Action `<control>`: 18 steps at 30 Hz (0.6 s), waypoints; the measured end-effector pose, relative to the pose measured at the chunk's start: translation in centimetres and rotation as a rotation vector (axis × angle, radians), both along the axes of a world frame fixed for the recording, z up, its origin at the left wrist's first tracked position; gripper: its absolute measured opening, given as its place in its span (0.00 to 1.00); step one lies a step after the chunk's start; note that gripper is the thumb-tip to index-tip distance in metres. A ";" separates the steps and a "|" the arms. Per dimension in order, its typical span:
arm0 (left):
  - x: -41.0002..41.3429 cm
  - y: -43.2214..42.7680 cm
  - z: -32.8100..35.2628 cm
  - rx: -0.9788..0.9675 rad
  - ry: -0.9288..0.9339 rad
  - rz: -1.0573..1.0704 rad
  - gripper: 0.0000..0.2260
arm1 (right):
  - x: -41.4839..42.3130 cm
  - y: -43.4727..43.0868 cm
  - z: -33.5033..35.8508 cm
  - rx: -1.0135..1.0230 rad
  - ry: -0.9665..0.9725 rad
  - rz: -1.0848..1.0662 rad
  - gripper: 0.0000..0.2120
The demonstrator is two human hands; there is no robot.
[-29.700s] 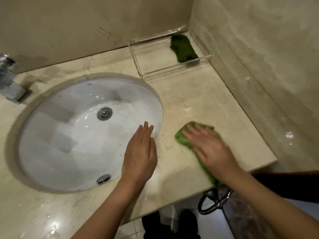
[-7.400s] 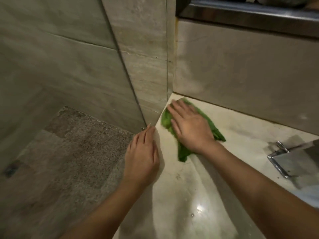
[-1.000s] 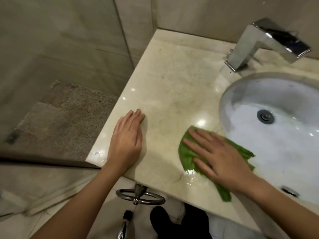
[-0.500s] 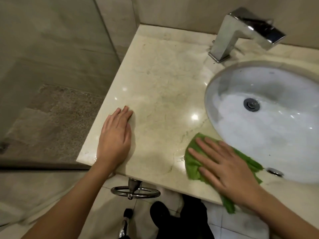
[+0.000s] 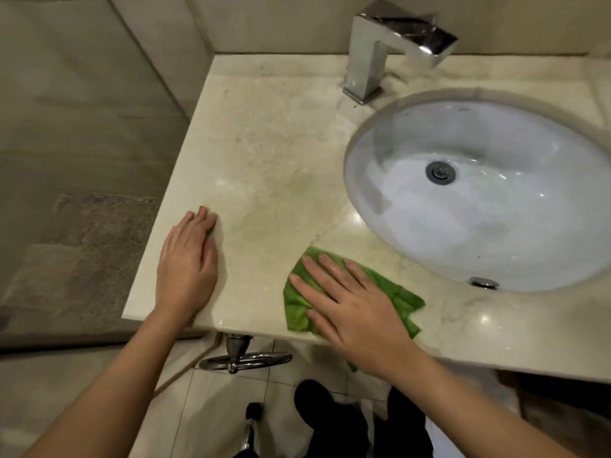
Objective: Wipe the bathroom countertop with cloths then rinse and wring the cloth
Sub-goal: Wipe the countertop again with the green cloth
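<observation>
Currently: wiping step in hand, rinse and wring not yet begun.

Right hand (image 5: 350, 312) lies flat on the green cloth (image 5: 393, 292), fingers straight and spread, palm pressing down; nothing is curled round the fabric. Left hand (image 5: 188, 269) rests flat on the bare tabletop (image 5: 264, 143), fingers straight and together, holding nothing, apparently as a brace.

Location, taken from the sink basin (image 5: 380, 200): cloth sits on the front strip of the tabletop, just off the basin's near-left rim, not touching it. Left hand is well to the left of the basin, by the front-left corner. Faucet (image 5: 373, 57) stands behind the basin's left side; no water seen running.

Cloth orientation: crumpled flat, long axis roughly along the tabletop's front edge, slanting a little. Bunched corners point right, along the basin's near rim. A small tail appears to hang over the front edge under the wrist.

Judgement: the strip in front of the basin looks like the patch being worked. Next move calls for sliding the flat palm along that strip, then gathering the cloth for the basin.
</observation>
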State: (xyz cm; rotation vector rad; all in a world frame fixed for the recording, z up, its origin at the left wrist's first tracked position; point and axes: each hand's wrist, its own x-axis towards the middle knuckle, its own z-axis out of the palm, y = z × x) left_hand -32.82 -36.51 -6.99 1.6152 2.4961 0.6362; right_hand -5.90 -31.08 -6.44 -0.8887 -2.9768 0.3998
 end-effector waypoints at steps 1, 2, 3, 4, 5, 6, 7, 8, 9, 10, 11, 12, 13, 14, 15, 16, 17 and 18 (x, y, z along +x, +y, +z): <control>0.0 0.0 0.1 -0.001 0.003 -0.001 0.20 | 1.4 -0.1 0.1 -0.011 -0.005 -0.011 0.24; 0.1 0.0 0.1 -0.006 0.010 -0.001 0.20 | 3.0 -0.1 0.2 -0.012 -0.009 -0.029 0.24; 0.1 0.0 0.1 -0.014 0.020 0.003 0.21 | 4.7 0.0 0.2 -0.007 -0.011 -0.057 0.24; 0.4 0.0 0.2 -0.025 0.032 0.009 0.21 | 6.4 0.3 0.3 -0.002 -0.015 -0.095 0.24; 0.8 0.0 0.3 -0.036 0.043 0.015 0.21 | 7.8 0.7 0.4 0.001 -0.020 -0.131 0.24; 1.5 0.0 0.4 -0.045 0.052 0.016 0.22 | 8.9 1.2 0.4 -0.001 -0.026 -0.154 0.24; 2.6 0.1 0.5 -0.053 0.059 0.010 0.22 | 9.5 1.6 0.4 -0.007 -0.030 -0.167 0.24; 3.9 0.3 0.4 -0.059 0.064 -0.004 0.22 | 9.5 2.0 0.6 -0.007 -0.031 -0.178 0.24; 5.6 0.5 0.3 -0.064 0.070 -0.023 0.22 | 8.8 2.4 0.6 0.008 -0.020 -0.196 0.24; 7.2 0.8 0.1 -0.063 0.072 -0.043 0.22 | 7.6 2.7 0.4 0.022 -0.003 -0.219 0.24; 8.6 1.1 0.0 -0.057 0.069 -0.055 0.21 | 6.2 3.0 0.2 0.029 0.009 -0.234 0.25; 9.5 1.3 0.0 -0.052 0.061 -0.059 0.21 | 4.4 3.0 0.2 0.034 0.009 -0.232 0.25; 10.3 1.5 0.0 -0.047 0.060 -0.061 0.21 | 3.3 2.8 -0.1 0.045 0.015 -0.208 0.25; 10.8 1.5 -0.1 -0.043 0.060 -0.056 0.21 | 2.9 2.5 -0.2 0.051 0.020 -0.163 0.25; 10.7 1.4 -0.2 -0.040 0.054 -0.044 0.21 | 3.2 2.1 -0.3 0.054 0.027 -0.106 0.24; 10.9 1.4 -0.2 -0.035 0.052 -0.041 0.21 | 4.6 1.6 -0.5 0.054 0.031 -0.058 0.24; 11.3 1.3 -0.3 -0.029 0.050 -0.048 0.21 | 6.7 0.9 -0.4 0.051 0.019 -0.028 0.24; 11.9 1.4 -0.2 -0.022 0.045 -0.067 0.22 | 9.1 0.7 -0.2 0.048 -0.004 -0.022 0.24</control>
